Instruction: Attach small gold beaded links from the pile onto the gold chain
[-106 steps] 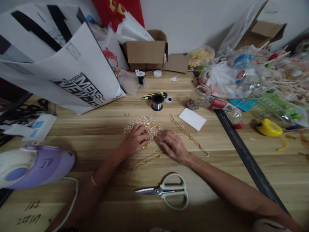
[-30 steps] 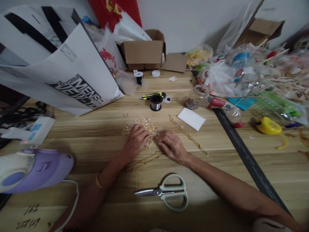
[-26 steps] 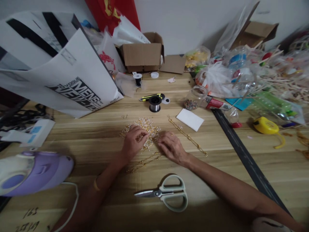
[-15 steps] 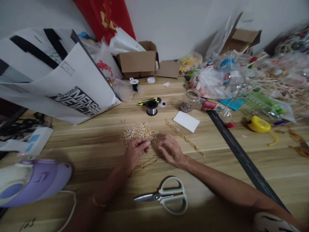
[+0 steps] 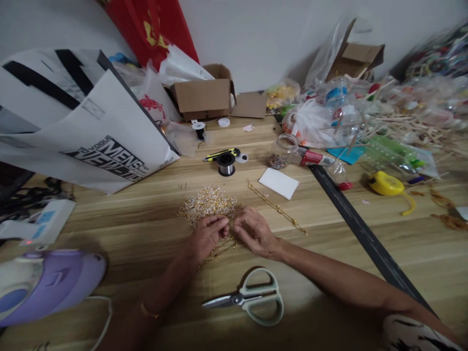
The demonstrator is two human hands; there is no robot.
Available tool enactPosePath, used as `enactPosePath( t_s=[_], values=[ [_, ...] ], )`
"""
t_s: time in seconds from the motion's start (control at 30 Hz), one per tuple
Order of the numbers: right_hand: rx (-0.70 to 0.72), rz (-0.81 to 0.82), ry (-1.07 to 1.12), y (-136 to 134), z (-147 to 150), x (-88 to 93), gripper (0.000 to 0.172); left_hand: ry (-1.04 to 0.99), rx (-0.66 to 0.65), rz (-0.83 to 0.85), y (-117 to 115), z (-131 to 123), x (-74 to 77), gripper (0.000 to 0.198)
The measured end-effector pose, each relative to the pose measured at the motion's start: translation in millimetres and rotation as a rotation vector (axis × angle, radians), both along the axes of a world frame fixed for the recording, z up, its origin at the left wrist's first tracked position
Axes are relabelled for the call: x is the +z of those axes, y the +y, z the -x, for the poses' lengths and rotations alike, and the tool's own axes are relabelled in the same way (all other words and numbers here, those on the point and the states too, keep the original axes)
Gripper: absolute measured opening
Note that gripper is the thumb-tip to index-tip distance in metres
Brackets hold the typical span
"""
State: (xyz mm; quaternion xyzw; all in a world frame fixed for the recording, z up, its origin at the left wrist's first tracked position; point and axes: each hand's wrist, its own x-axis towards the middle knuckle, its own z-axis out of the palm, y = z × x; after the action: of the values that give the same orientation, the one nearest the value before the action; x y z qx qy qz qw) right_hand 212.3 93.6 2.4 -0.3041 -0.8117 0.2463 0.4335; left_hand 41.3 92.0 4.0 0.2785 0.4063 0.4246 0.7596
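My left hand (image 5: 209, 237) is closed in a pinch, thumb against index finger, at the near edge of a heap of small gold and silver links (image 5: 206, 202). Facing it, almost fingertip to fingertip, my right hand (image 5: 256, 233) is also pinched with its fingers curled. Whatever sits between the fingertips is too small to make out. Below them a gold chain (image 5: 219, 252) lies doubled on the table, partly hidden by my left hand. Another gold chain (image 5: 278, 208) stretches diagonally beyond my right hand. Nearer me rest scissors (image 5: 252, 296) with pale handles, blades slightly apart.
Behind the heap stand a wire spool (image 5: 226, 165) and a yellow-black cutter (image 5: 219, 154). A white card (image 5: 279, 183), a jar of beads (image 5: 283, 152) and a yellow tape measure (image 5: 386, 184) lie rightward. At left are a purple iron (image 5: 69, 287) and a large paper bag (image 5: 120, 126).
The whole view has shifted slightly. Both hands remain pinched close together, with the left moved a little nearer me, off the heap's front edge. The chains and scissors lie as before.
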Motion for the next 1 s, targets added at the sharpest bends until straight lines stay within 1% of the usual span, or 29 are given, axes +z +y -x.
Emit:
enactPosePath(
  t_s=[0.27,0.5,0.7,1.0],
  values=[
    [0.008,0.029,-0.027,0.5,-1.4,-1.2,0.012,-0.009,-0.034,0.001,-0.2,0.4,-4.0,0.020],
    [0.019,0.015,-0.020,1.4,-1.1,0.7,0.012,-0.021,-0.053,0.011,0.3,-0.4,-3.1,0.020],
    [0.007,0.021,-0.039,1.6,-1.0,2.2,0.014,-0.019,-0.063,0.020,0.5,0.2,-6.7,0.018],
    [-0.001,0.012,-0.028,2.5,-1.1,-0.3,0.011,-0.024,-0.065,0.025,0.3,0.8,-8.7,0.017]
  ],
)
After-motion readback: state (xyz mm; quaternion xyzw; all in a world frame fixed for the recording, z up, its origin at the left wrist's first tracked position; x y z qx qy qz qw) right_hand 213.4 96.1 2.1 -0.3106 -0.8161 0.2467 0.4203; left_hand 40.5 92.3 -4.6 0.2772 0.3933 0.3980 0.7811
